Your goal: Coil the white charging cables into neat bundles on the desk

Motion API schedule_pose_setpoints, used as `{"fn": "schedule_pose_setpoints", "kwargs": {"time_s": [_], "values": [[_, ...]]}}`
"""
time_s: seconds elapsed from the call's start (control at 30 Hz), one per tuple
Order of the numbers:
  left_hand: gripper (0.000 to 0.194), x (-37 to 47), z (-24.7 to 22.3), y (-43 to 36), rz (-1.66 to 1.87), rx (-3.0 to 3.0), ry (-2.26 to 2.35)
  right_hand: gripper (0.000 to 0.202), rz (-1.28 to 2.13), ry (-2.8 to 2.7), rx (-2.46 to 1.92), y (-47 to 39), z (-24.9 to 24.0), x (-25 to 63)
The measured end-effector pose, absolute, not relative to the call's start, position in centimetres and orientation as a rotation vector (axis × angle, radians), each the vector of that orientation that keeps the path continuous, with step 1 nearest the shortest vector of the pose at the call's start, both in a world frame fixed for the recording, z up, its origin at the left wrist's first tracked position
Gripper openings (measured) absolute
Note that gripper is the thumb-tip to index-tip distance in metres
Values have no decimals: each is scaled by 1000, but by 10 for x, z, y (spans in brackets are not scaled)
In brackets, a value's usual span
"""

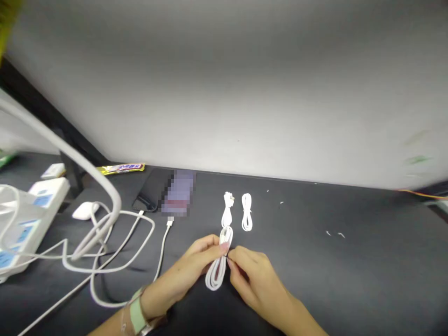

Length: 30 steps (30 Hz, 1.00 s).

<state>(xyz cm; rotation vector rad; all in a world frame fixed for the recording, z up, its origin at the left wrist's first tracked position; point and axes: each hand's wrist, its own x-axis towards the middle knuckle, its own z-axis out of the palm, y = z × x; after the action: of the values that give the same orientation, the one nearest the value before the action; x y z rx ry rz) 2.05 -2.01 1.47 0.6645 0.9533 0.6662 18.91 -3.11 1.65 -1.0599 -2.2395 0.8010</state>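
Observation:
A coiled white cable [215, 275] is in my left hand [201, 255], gripped round its middle between thumb and fingers. My right hand [257, 275] pinches at the waist of that coil, where a thin dark tie [227, 255] shows at the fingertips. The fingertips partly hide the tie. Just beyond the held coil, two more bundled white cables lie on the black table: one bundle [227, 210] with its metal plug showing, and another bundle [247, 213] to its right, cinched in the middle.
On the left, a white power strip [45, 205] and loose white cords [122, 268] spread over the table. A dark phone [149, 189], a phone with a blurred screen [178, 193] and a yellow snack wrapper [122, 168] lie near the wall. Small white scraps [341, 234] lie at right.

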Motion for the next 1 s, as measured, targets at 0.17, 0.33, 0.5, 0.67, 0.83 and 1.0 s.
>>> {"fn": "schedule_pose_setpoints", "kwargs": {"time_s": [0.17, 0.33, 0.5, 0.67, 0.83, 1.0], "values": [[29, 18, 13, -17, 532, 365, 836, 24, 165, -2468, -964, -29, 12, 189], [23, 17, 19, -17, 641, 532, 797, 22, 160, -2343, -1008, -26, 12, 192], [30, 18, 19, -18, 674, 658, 719, 11, 558, -2091, -1092, -27, 14, 193], [31, 21, 15, -20, 702, 693, 702, 14, 820, -1899, -1113, -32, 18, 188], [34, 23, 15, -22, 703, 703, 677, 14, 869, -1862, -1097, -33, 20, 188], [33, 24, 15, -22, 698, 703, 647, 16, 848, -1862, -1107, -34, 26, 189]]}}
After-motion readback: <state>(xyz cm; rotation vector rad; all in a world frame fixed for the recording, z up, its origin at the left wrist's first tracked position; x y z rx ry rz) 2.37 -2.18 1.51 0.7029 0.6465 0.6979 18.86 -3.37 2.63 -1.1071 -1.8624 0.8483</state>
